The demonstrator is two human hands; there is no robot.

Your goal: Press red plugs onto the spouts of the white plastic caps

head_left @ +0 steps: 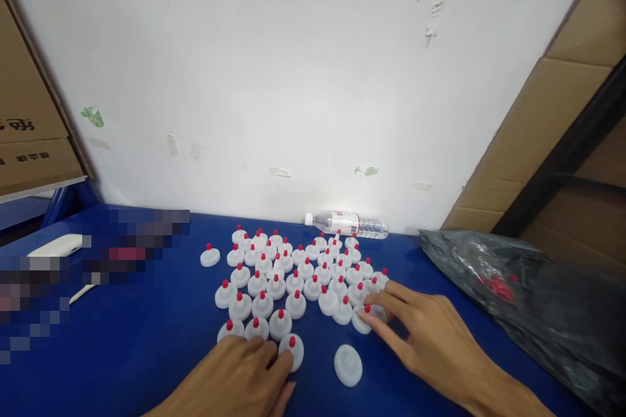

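Note:
Several white round caps with red tips (293,273) stand in rows on a blue table (147,339). My left hand (235,381) lies low at the front, fingers curled against a red-tipped cap (292,348) in the nearest row. My right hand (430,339) reaches in from the right, fingers stretched flat and touching the caps at the right end of the cluster (364,319). One white cap without a red tip (348,365) lies between my two hands.
A clear plastic water bottle (348,224) lies on its side by the white wall. A black plastic bag (533,300) holding red pieces sits at the right. Cardboard boxes (552,137) lean at right and left. A white flat object (56,246) lies at the left.

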